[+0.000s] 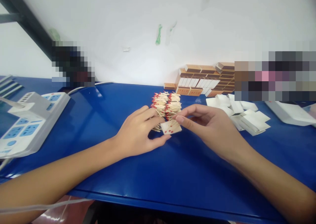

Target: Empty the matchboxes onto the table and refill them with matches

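Observation:
Two side-by-side heaps of red-tipped matches [160, 102] lie on the blue table [148, 178]. Just in front of them is a small white tray [170, 128] with a few matches in it. My left hand [140, 130] is closed round the tray's left side, its thumb at the near edge and its fingers beside the matches. At the tray's right corner, my right hand [207, 125] has thumb and index finger pinched together; whatever lies between the fingertips is too small to make out.
Stacked matchboxes [195, 91] stand against the wall at the back right. White trays [251, 118] lie piled right of my right hand, near a larger white container [288, 113]. A power strip [32, 128] with a cable occupies the left.

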A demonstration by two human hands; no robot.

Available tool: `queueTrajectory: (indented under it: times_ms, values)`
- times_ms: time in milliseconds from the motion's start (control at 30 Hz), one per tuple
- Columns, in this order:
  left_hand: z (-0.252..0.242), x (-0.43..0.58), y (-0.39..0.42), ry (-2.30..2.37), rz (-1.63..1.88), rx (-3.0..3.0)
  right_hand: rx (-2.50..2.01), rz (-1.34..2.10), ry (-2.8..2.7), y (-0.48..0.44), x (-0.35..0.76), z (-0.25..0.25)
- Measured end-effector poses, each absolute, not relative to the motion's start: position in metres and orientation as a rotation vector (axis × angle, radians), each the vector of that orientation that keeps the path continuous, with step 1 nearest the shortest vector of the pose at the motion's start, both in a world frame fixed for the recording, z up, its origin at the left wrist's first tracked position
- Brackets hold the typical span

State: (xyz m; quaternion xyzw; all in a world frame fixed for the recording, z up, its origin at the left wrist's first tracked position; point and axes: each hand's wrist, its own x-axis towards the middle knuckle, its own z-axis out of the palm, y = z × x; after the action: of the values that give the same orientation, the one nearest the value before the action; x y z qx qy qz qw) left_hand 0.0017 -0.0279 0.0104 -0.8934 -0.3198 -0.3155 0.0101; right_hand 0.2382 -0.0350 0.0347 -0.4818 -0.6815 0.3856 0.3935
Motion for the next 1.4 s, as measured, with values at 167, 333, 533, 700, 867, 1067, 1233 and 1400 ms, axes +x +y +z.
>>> queueTrajectory:
  times_ms: [167,333,533,700,867,1067,1233,1400]
  values:
    - [0.01,0.002,-0.027,-1.06,-1.051,-2.727,-1.288,0.806,-1.818,-0.033,0.235,0.027]
    - [0.011,0.002,-0.028,-1.061,-1.06,-2.729,-1.346,0.685,-1.906,-0.031,0.242,0.029]
    - [0.011,0.002,-0.028,-1.07,-1.065,-2.737,-1.37,0.728,-2.042,-0.034,0.246,0.038]
    - [0.01,0.002,-0.028,-1.066,-1.08,-2.773,-1.242,0.692,-2.207,-0.036,0.244,0.036]
    - [0.008,0.001,-0.026,-1.057,-1.088,-2.81,-1.108,0.663,-2.406,-0.035,0.249,0.033]
    - [0.007,0.001,-0.024,-0.952,-1.111,-2.848,-1.046,0.655,-2.481,-0.031,0.256,0.03]
    - [0.008,0.001,-0.027,-0.904,-1.091,-2.883,-1.106,0.769,-2.531,-0.032,0.26,0.04]
    - [0.009,0.002,-0.028,-0.855,-1.122,-2.871,-1.11,0.675,-2.491,-0.036,0.256,0.043]
